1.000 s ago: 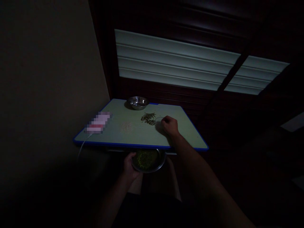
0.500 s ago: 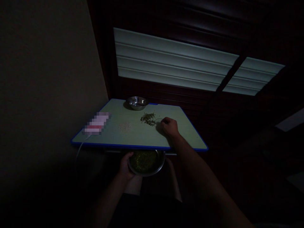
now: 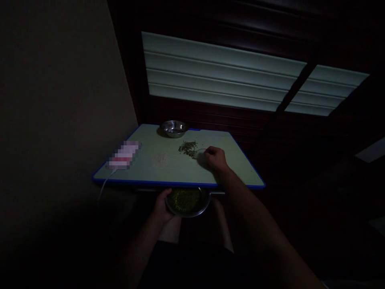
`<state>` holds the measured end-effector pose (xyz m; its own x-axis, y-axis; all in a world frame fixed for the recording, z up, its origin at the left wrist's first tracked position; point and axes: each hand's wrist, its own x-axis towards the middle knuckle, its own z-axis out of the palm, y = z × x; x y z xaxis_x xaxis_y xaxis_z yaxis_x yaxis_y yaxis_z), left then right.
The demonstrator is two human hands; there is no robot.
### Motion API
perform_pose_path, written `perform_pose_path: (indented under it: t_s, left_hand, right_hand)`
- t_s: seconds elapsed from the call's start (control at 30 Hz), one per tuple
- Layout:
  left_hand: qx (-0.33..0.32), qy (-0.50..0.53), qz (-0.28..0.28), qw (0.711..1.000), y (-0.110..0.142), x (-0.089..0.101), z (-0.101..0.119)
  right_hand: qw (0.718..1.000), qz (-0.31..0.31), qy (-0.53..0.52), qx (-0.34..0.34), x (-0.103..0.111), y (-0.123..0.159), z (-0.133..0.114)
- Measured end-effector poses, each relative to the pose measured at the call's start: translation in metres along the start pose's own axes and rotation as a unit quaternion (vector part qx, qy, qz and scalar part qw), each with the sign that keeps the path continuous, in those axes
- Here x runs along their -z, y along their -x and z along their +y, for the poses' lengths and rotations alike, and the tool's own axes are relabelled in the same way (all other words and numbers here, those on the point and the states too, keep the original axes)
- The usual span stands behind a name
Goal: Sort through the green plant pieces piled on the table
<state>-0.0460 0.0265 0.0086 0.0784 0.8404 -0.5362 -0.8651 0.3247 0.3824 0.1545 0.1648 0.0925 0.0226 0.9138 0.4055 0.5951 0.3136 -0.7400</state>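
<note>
My left hand [image 3: 163, 206] grips the left rim of a metal bowl [image 3: 192, 215], thumb over the edge. The bowl sits below the table's near edge, partly hidden by it, with small green grains inside that look like beans. Over the tabletop, my right hand [image 3: 215, 157] is closed on a thin, clear, rounded piece [image 3: 201, 152]; its exact kind is too dim to make out. This piece meets the right side of a loose pile of dark green grains [image 3: 188, 148]. To the left lies a faint patch of pale bits [image 3: 159, 159].
The pale tabletop [image 3: 144, 174] has a blue rim. A second metal bowl [image 3: 174, 129] stands at its back edge. On the left lies a blurred-out phone-like item [image 3: 124, 154] with a white cable [image 3: 104, 186]. Behind is a dark slatted panel [image 3: 210, 72]; a wall [image 3: 60, 80] rises at left.
The bowl in my left hand has shifted slightly up and right, further under the table edge. My right hand stays beside the pile with the clear piece; the view has tilted a little.
</note>
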Motion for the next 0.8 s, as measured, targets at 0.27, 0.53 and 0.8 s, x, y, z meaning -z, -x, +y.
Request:
perform_pose_path:
  t_s: [0.27, 0.53, 0.8]
  left_hand:
    - [0.010, -0.005, 0.001, 1.000, -0.0029, 0.0054, 0.0011]
    - [0.025, -0.006, -0.001, 1.000, -0.0040, 0.0065, 0.0026]
    - [0.021, -0.021, -0.003, 1.000, -0.0050, 0.0070, 0.0023]
  right_hand:
    - [0.999, 0.032, 0.004, -0.030, 0.0027, 0.0012, -0.0003]
    - [0.999, 0.025, 0.026, -0.033, 0.0037, 0.0012, -0.0023]
    - [1.000, 0.009, 0.015, -0.018, 0.0022, 0.0016, -0.0020]
